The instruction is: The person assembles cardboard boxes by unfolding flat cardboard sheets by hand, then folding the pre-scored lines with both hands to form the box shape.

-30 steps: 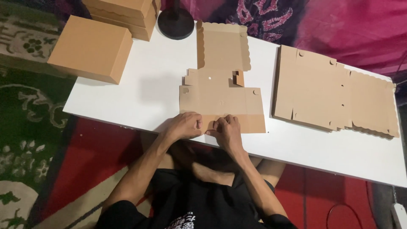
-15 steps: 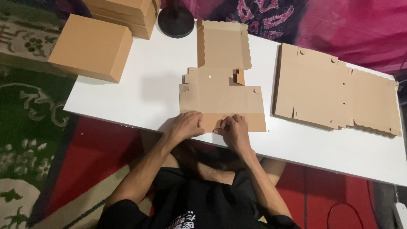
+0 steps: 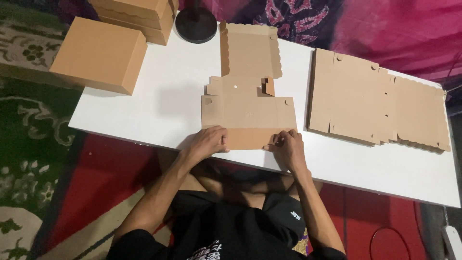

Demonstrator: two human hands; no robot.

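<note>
A flat brown cardboard box blank (image 3: 248, 103) lies unfolded in the middle of the white table (image 3: 163, 103), its scalloped flap pointing away from me. My left hand (image 3: 208, 142) presses on the left end of the blank's near flap at the table's front edge. At the right end of the same flap my right hand (image 3: 288, 147) pinches the cardboard with curled fingers.
A stack of flat cardboard blanks (image 3: 375, 98) lies on the right of the table. A folded brown box (image 3: 98, 54) sits at the left corner, more folded boxes (image 3: 139, 14) behind it, and a round black base (image 3: 196, 24) stands at the back.
My hands have moved apart along the near flap, the left one leftward and the right one rightward.
</note>
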